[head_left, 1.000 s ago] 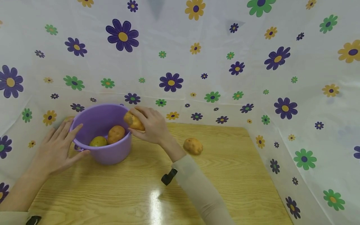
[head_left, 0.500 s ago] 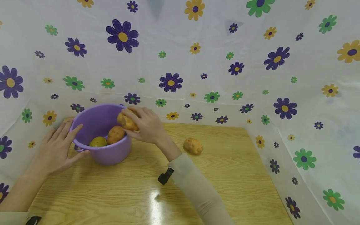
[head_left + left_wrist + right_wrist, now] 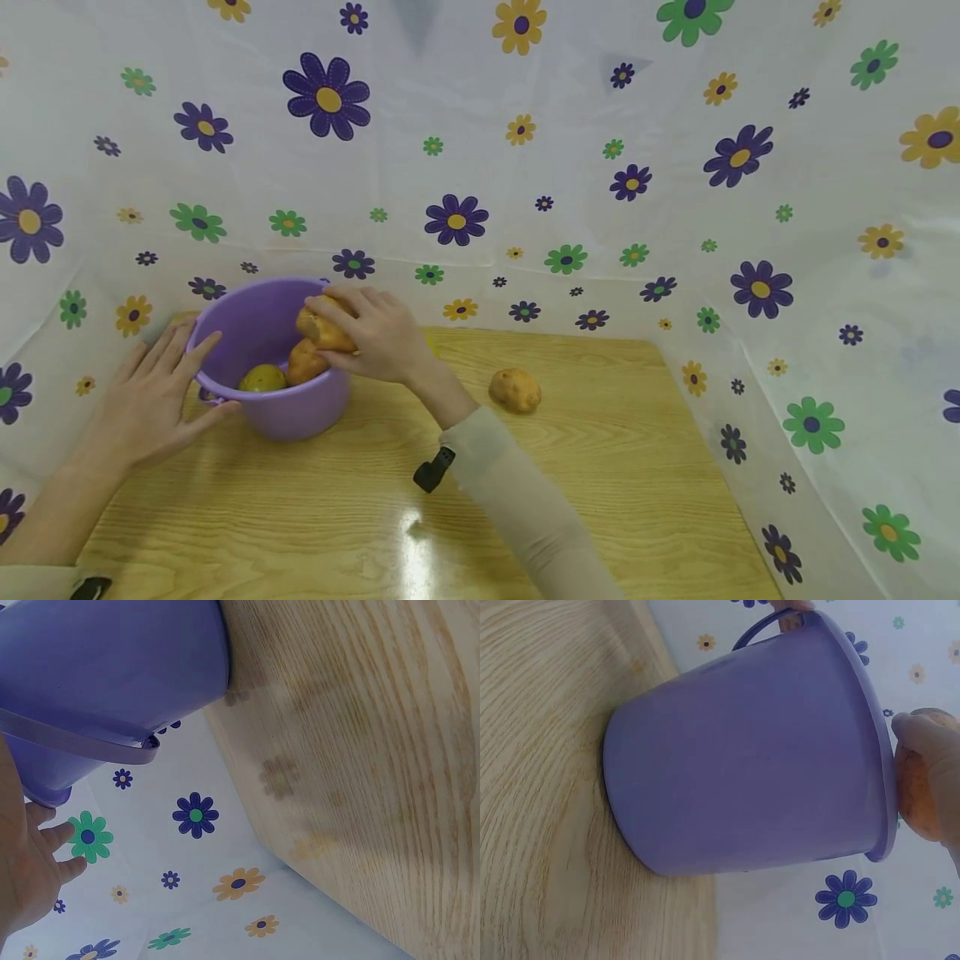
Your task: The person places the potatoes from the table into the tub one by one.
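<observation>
- Since the earlier frames, right hand (image 3: pixel 375 337) had carried its potato (image 3: pixel 321 329) leftward — from the bucket's right rim to over the opening. Left hand and the rest hadn't shifted.
- Right hand: fingers curled round the potato from above, thumb underneath, clamped firmly. Potato sat just above the bucket interior, close over the one below it.
- Left hand (image 3: pixel 153 396): fingers straight and spread, pressed flat against the left outer wall of the purple bucket (image 3: pixel 300 412), holding nothing. Left wrist view showed the fingertips by the bucket's base and the handle (image 3: pixel 90 742) hanging down the side.
- Handling, my read: potato looked rigid, fairly heavy for its size, with dry, rough skin — not slippery, not fragile. Whole-hand wrap across the middle, as shown, is the sensible hold.
- Bucket: thin plastic, probably light and liable to slide on the glossy tabletop, hence the bracing hand.
- Inside the bucket: a second potato (image 3: pixel 303 362) and a greenish-yellow round one (image 3: pixel 262 377), lying side by side on the bottom.
- Right wrist view: bucket wall (image 3: pixel 742 757) filled the frame, with the held potato (image 3: pixel 919 795) at the rim.
- Further out: a loose potato (image 3: pixel 515 390) lay on the wooden table (image 3: pixel 600 467), well apart from the bucket, to the right.
- Surround: white sheet with flower print (image 3: pixel 600 125) behind and at both sides.
</observation>
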### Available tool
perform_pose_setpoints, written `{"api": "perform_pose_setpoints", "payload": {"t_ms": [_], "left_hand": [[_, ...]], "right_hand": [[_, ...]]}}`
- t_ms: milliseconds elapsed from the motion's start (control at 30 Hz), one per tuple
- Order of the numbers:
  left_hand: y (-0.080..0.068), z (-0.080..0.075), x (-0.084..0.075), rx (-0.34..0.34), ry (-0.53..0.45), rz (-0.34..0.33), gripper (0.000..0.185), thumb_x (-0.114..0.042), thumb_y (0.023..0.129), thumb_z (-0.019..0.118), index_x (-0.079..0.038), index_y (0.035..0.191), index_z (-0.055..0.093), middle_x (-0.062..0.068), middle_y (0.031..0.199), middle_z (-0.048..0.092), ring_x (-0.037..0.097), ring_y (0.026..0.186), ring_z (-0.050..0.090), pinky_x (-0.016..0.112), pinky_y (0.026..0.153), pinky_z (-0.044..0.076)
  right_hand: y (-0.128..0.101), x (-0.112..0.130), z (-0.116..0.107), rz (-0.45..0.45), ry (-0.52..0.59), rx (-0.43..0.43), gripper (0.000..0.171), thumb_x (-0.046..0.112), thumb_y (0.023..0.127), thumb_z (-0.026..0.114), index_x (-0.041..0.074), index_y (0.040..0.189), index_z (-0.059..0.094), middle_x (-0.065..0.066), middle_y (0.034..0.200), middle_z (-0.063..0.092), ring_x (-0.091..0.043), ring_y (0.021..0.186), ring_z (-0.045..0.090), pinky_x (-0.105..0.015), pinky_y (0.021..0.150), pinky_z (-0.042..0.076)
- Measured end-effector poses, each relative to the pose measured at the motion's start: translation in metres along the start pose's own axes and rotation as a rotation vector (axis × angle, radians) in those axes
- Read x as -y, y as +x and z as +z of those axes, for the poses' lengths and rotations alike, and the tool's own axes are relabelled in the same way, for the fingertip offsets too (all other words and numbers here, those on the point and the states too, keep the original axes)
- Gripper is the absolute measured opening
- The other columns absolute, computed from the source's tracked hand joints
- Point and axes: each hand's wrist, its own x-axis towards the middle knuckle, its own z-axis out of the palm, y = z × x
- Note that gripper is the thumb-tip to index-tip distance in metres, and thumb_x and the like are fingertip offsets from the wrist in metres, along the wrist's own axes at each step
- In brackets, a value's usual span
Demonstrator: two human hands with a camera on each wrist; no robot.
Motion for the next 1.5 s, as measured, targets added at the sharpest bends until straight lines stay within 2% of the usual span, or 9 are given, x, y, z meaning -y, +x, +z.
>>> {"api": "perform_pose_setpoints", "payload": {"t_ms": [233,600,733,867,1000,1333,1500], "left_hand": [[0.001,-0.002,0.0,-0.015,-0.007,0.001,0.101,-0.069,0.091,0.065,-0.013,0.167,0.029,0.014,0.18,0.009,0.042,0.165,0.016,0.06,0.137,0.003],[0.0,-0.002,0.0,0.001,-0.004,-0.004,0.101,-0.068,0.092,0.064,-0.014,0.168,0.027,0.015,0.179,0.008,0.042,0.166,0.013,0.059,0.137,0.0],[0.0,-0.002,0.0,-0.001,0.002,0.0,0.1,-0.069,0.092,0.064,-0.014,0.168,0.027,0.014,0.18,0.008,0.042,0.166,0.014,0.058,0.137,0.0],[0.0,0.0,0.001,0.005,0.007,0.004,0.101,-0.069,0.093,0.063,-0.015,0.169,0.025,0.013,0.18,0.005,0.04,0.167,0.01,0.053,0.138,-0.005],[-0.001,0.002,0.002,0.007,0.005,0.002,0.101,-0.068,0.093,0.063,-0.015,0.169,0.024,0.013,0.18,0.005,0.04,0.167,0.009,0.053,0.137,-0.007],[-0.001,0.002,0.001,0.012,0.004,-0.002,0.101,-0.068,0.093,0.064,-0.014,0.169,0.025,0.015,0.18,0.006,0.042,0.166,0.011,0.055,0.137,-0.006],[0.0,0.001,0.002,0.008,0.003,-0.001,0.101,-0.068,0.092,0.064,-0.014,0.168,0.026,0.014,0.18,0.006,0.042,0.166,0.012,0.055,0.137,-0.006]], "right_hand": [[0.006,0.006,-0.002,-0.007,0.004,0.067,0.066,0.058,0.094,0.071,0.024,0.15,0.059,-0.004,0.149,0.062,-0.023,0.133,0.065,-0.035,0.112,0.056],[0.015,0.011,0.001,-0.021,-0.006,0.131,0.061,0.057,0.096,0.069,0.027,0.149,0.059,-0.002,0.147,0.063,-0.022,0.127,0.067,-0.033,0.108,0.056],[0.018,0.013,0.003,-0.033,-0.001,0.156,0.064,0.059,0.095,0.07,0.027,0.15,0.059,-0.002,0.146,0.064,-0.022,0.126,0.068,-0.032,0.108,0.056],[0.022,0.014,0.003,-0.046,0.005,0.194,0.068,0.061,0.094,0.07,0.026,0.151,0.057,-0.002,0.145,0.065,-0.022,0.127,0.068,-0.032,0.109,0.056],[0.025,0.016,0.004,-0.052,0.015,0.238,0.071,0.063,0.094,0.069,0.026,0.153,0.054,-0.001,0.145,0.064,-0.022,0.128,0.067,-0.031,0.108,0.056],[0.03,0.018,0.005,-0.024,0.013,0.331,0.074,0.066,0.096,0.065,0.029,0.157,0.049,0.002,0.147,0.062,-0.018,0.129,0.066,-0.028,0.106,0.056],[0.031,0.018,0.006,-0.012,0.028,0.35,0.075,0.064,0.095,0.067,0.027,0.158,0.049,0.002,0.147,0.062,-0.018,0.129,0.066,-0.029,0.106,0.056]]}}
